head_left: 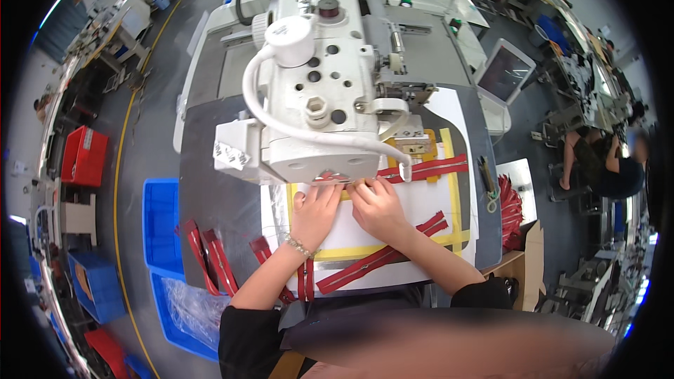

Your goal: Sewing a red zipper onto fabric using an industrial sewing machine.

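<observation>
Both my hands work close together at the front of a white industrial sewing machine (319, 116), just below its head. A red zipper (428, 168) with metal teeth lies across the work plate, running from the right to my fingers. My right hand (379, 210) has its fingers bent and closed on the zipper's near end. Beside it, my left hand (314, 214), with a bracelet at the wrist, presses its fingertips together at the zipper; the machine head partly hides them. Another red zipper (361, 269) lies slantwise below my hands, its upper end passing behind my right forearm.
Several red zippers (221, 263) hang over the table's left front edge. A red zipper bundle (511, 207) lies on the right, above a cardboard box (531, 267). Blue bins (160, 228) stand at left, one holding clear plastic. A screen (505, 70) stands back right; people sit farther off.
</observation>
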`<state>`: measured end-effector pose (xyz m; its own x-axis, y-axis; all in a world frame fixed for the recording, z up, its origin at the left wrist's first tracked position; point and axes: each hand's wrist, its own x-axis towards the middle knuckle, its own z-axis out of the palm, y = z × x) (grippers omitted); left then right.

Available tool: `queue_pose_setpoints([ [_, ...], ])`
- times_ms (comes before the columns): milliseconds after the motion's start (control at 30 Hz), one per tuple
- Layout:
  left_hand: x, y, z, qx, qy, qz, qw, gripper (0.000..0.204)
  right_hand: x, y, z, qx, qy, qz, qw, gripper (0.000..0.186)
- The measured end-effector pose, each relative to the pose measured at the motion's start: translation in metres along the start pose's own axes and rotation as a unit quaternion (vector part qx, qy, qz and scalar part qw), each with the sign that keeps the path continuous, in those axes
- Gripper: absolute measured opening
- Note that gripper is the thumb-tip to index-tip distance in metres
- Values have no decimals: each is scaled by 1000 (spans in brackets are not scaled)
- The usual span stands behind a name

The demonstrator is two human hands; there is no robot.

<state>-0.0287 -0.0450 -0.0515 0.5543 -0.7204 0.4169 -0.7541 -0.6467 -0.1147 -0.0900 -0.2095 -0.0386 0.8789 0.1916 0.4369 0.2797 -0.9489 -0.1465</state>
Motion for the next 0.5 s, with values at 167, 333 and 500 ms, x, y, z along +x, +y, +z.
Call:
queue_pose_setpoints([
  [167,-1,-2,-2,-14,-23,2,1000,38,1,-2,-1,-5,14,1,1000,32],
  [333,-1,-1,-1,-40,-31,1,999,39,-1,0,-2,9,15,9,1000,38],
  [500,-3,-4,3,-28,-24,3,999,39,-2,-1,-2,15,9,8,1000,30],
])
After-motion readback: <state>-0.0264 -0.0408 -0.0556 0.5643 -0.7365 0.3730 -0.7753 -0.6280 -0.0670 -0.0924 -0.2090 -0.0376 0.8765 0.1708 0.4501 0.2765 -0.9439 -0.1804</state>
